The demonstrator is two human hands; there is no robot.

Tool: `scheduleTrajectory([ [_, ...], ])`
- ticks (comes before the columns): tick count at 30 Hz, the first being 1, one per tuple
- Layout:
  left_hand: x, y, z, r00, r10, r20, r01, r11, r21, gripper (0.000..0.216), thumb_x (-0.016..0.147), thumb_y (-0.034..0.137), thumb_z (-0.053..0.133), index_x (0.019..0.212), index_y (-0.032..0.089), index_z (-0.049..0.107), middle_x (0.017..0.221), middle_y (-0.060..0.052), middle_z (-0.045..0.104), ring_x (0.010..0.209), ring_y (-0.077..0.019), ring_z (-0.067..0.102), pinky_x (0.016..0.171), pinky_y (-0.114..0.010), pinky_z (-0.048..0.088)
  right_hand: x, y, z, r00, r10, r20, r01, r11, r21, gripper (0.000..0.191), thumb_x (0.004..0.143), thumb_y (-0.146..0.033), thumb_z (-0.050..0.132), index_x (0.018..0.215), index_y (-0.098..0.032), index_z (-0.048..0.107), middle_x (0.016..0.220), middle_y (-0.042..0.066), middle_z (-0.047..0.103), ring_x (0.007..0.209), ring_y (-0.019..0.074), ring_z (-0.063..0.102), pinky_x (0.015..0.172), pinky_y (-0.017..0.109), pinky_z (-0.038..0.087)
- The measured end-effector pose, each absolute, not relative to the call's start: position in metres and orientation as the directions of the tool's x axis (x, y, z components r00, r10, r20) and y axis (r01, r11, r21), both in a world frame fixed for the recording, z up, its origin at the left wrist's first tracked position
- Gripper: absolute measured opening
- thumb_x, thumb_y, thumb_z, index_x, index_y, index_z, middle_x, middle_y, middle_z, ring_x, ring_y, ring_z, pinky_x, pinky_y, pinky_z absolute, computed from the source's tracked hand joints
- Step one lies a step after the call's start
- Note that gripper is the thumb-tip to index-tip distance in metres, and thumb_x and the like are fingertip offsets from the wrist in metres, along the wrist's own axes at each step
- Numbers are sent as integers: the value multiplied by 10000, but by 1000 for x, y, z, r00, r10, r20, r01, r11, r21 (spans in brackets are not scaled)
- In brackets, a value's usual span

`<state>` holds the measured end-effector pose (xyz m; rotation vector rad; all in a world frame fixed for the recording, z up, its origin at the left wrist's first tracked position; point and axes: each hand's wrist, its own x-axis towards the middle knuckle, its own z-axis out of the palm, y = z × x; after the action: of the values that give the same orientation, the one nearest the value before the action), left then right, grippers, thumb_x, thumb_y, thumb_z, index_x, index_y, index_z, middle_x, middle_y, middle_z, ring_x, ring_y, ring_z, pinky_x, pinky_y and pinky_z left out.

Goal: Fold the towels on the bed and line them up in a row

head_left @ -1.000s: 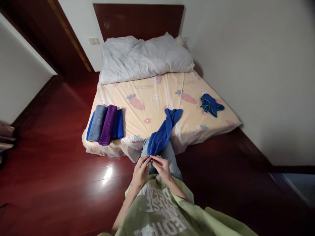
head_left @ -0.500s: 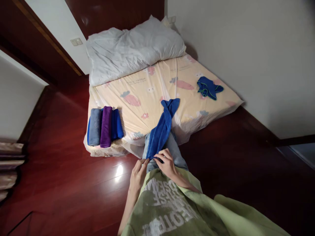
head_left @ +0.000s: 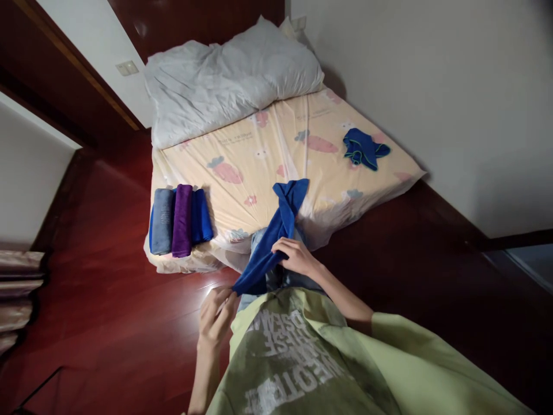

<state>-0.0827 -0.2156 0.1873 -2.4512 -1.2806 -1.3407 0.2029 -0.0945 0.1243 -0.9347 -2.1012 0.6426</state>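
A royal blue towel (head_left: 279,227) stretches from the bed's near edge down to my lap. My left hand (head_left: 216,317) pinches its near corner, low and to the left above the floor. My right hand (head_left: 296,256) is closed around the towel's middle, over my jeans-clad knees. The towel's far end lies bunched on the yellow carrot-print sheet (head_left: 259,150).
Three folded towels, grey-blue (head_left: 162,222), purple (head_left: 182,220) and blue (head_left: 201,216), lie side by side at the bed's near left corner. A crumpled blue cloth with green trim (head_left: 362,148) lies at the right. A white duvet (head_left: 228,80) covers the bed's head. Dark red wooden floor surrounds the bed.
My hands have parted: the left pulled the towel's corner down and to the left, the right slid up along the towel toward the bed. The view has shifted slightly.
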Motion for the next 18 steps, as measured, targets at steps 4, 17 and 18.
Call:
scheduleTrajectory([
  [4, -98, -216, 208, 100, 508, 856, 743, -610, 276, 239, 829, -38, 688, 936, 174, 718, 950, -65, 724, 883, -232, 755, 716, -358, 627, 228, -65, 128, -401, 819, 411, 515, 573, -637, 432, 729, 30, 523, 1004, -219, 744, 1000, 50, 751, 987, 216, 701, 943, 344, 563],
  [17, -182, -204, 238, -137, 33, 990, 960, -243, 141, 403, 757, 358, 787, 550, 220, 470, 496, 10, 507, 452, -137, 511, 446, -264, 380, 275, -41, 93, -284, 920, 270, 714, 391, -581, 422, 786, 29, 585, 1085, -208, 766, 1094, 65, 754, 1012, 220, 694, 884, 303, 525],
  [18, -190, -201, 242, -186, 94, 978, 947, -248, 203, 461, 753, 427, 778, 539, 230, 420, 467, 10, 439, 449, -136, 448, 452, -259, 343, 278, -43, 95, -288, 924, 251, 725, 382, -573, 436, 782, 33, 583, 1092, -212, 766, 1100, 58, 757, 985, 214, 703, 854, 290, 523],
])
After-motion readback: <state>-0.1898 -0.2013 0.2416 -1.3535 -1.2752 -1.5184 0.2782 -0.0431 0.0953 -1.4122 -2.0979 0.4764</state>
